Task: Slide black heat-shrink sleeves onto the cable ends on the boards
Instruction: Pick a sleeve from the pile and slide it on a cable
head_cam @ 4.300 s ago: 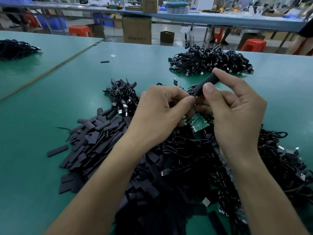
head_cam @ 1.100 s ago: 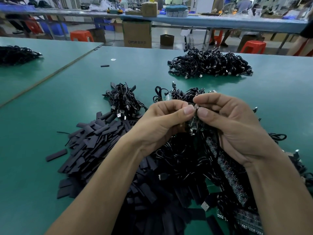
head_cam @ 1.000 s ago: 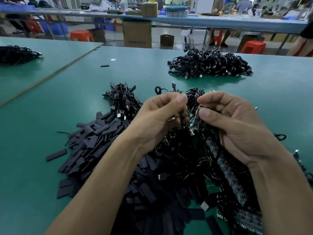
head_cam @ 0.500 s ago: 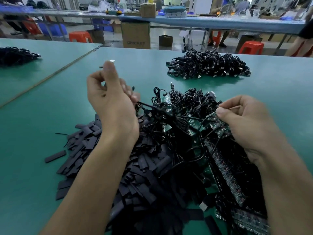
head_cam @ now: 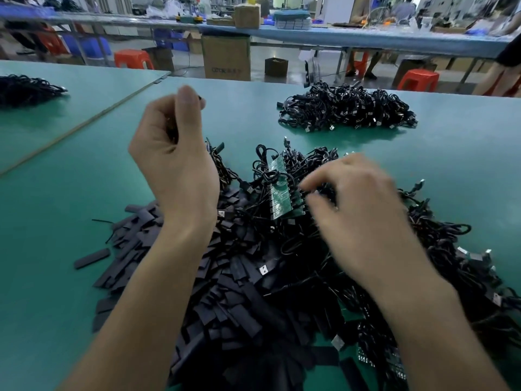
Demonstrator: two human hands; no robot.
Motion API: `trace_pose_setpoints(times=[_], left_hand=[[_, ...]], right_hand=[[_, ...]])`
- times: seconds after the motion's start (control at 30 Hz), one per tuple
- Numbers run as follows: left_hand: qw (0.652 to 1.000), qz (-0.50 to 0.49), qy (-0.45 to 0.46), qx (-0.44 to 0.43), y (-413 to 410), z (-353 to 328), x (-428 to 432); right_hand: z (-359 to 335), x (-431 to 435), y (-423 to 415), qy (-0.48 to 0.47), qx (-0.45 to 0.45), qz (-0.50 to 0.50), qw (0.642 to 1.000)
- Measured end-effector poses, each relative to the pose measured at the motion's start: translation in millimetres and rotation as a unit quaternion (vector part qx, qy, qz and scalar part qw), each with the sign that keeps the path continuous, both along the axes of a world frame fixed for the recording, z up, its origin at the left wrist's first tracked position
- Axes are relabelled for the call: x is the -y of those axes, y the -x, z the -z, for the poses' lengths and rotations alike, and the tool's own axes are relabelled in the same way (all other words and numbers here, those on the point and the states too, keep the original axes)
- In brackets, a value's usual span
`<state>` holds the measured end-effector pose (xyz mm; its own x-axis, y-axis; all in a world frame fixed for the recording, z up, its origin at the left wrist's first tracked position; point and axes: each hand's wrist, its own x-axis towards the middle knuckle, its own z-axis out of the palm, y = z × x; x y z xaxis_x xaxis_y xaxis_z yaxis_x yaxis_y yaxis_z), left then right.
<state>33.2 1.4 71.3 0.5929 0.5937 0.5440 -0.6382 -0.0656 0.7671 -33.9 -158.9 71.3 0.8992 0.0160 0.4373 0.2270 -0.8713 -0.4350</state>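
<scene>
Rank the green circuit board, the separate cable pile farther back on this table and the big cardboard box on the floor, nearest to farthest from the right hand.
1. Green circuit board: just left of the right hand, at its fingertips.
2. Separate cable pile: farther back on the same table.
3. Cardboard box: on the floor beyond the table's far edge.

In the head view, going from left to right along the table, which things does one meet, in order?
In order: left cable pile → lone sleeve → left hand, gripping a cable → green board → right hand. The sleeve heap and the far cable heap overlap these, so I leave them out.
</scene>
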Motion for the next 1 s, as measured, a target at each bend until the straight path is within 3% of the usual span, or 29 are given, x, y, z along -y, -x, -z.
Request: trace_pose_setpoints(times=[0.1,0.17,0.33,0.53,0.63,0.73,0.83,1.0], left_hand=[[0.998,-0.006,-0.06,-0.012,3.0,0.3,3.0],[0.996,-0.001,-0.083,-0.035,3.4,0.8,2.1],[0.964,-0.06,-0.247,-0.081,11.1,2.0,7.1],[0.942,0.025,-0.323,-0.089,12.6,8.4,7.0],[0.925,0.084,-0.357,-0.104,14.1,11.4,10.3],[0.923,0.081,-0.354,-0.126,11.6,11.7,11.1],[0.925,0.068,-0.343,-0.148,9.8,9.8,9.7],[0.915,0.122,-0.345,-0.172,10.8,11.1,11.1]], right_hand=[[12.7,-32.7,4.4,0.043,-0.108,-0.109,0.987],[23.5,-49.8,-0.9,0.087,-0.167,-0.117,0.975],[43.9,-77.1,-8.4,0.188,-0.268,-0.096,0.94],[43.8,-75.1,-7.7,0.16,-0.304,-0.098,0.934],[41.8,-71.9,-3.6,0.116,-0.295,-0.111,0.942],[32.7,-57.0,-0.9,0.024,-0.248,-0.085,0.965],[19.3,-31.6,-6.9,-0.085,-0.11,-0.041,0.989],[4.0,5.6,-16.1,-0.209,0.059,-0.019,0.976]])
